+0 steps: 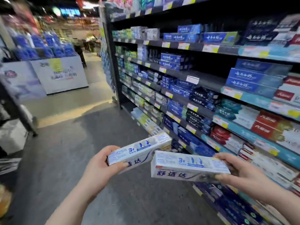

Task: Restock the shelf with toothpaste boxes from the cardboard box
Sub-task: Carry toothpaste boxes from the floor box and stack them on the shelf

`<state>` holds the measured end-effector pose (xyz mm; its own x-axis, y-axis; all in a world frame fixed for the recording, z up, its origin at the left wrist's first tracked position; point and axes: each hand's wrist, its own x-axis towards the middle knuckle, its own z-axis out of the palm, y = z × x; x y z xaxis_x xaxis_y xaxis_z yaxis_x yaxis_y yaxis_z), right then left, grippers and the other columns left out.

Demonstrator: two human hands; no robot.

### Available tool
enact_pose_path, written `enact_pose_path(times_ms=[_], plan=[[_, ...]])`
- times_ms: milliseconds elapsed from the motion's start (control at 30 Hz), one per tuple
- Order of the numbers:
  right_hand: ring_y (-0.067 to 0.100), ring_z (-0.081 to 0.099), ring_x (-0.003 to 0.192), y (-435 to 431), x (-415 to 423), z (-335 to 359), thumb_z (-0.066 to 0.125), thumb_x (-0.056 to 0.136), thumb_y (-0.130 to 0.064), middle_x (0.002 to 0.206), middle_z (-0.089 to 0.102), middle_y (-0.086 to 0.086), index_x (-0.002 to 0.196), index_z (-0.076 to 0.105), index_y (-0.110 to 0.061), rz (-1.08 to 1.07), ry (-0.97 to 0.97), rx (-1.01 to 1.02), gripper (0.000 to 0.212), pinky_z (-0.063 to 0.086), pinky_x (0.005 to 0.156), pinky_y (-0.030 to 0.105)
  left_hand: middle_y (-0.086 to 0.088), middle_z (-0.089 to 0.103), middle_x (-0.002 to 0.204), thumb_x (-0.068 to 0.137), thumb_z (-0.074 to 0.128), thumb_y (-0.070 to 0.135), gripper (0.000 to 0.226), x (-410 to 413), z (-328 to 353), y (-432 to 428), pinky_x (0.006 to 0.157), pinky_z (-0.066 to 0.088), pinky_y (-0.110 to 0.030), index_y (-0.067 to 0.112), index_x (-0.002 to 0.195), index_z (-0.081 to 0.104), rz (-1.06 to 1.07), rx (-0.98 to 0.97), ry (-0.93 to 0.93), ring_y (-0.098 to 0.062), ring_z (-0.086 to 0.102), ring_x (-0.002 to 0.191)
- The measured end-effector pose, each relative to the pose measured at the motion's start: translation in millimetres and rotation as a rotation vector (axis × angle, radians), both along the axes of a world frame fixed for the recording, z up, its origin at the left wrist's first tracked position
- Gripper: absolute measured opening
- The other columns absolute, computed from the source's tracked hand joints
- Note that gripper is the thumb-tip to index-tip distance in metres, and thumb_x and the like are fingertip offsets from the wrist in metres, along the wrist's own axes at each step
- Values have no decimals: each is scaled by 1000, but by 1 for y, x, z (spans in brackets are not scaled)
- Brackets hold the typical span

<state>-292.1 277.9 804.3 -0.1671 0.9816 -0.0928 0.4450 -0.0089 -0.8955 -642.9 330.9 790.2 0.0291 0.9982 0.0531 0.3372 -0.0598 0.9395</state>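
My left hand (100, 166) grips one end of a white toothpaste box (142, 148) with blue lettering, held flat and angled up to the right. My right hand (240, 172) grips the right end of a second white toothpaste box (186, 168), which overlaps the near end of the first. Both boxes hover above the floor, in front of the lower rows of the shelf unit (203, 82), which runs along the right and is packed with blue, green, red and white toothpaste boxes. The cardboard box is not in view.
Grey floor (73, 159) of the aisle stretches ahead and to the left. A display stand (63, 73) stacked with blue packs stands at the far left. White bags (11, 135) and a dark rack leg (24, 117) sit at the left edge.
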Motion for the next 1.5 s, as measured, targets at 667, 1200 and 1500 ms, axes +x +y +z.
enact_pose_path(times_ms=[667,1200,1500], plan=[[9,65,79,485,-113,37,72,76,-23,94,71,6,105,56,-16,232,23,97,34,52,66,23,3,74,71,66,79,-2,29,-125,19,374,53,45,-7,12,88,67,256,-9,-53,1,60,55],[2,67,80,763,-161,75,73,60,-56,90,73,-12,100,60,-21,-155,62,306,55,49,64,10,-5,69,70,38,80,41,56,-174,52,745,62,44,-22,15,86,69,-232,-36,-89,-11,58,61],[5,63,70,888,-139,134,62,83,-18,80,69,-11,94,58,-29,-481,-73,489,16,47,67,20,5,70,67,36,74,35,66,-81,86,929,51,44,-11,5,95,64,-537,-44,-164,-7,60,57]])
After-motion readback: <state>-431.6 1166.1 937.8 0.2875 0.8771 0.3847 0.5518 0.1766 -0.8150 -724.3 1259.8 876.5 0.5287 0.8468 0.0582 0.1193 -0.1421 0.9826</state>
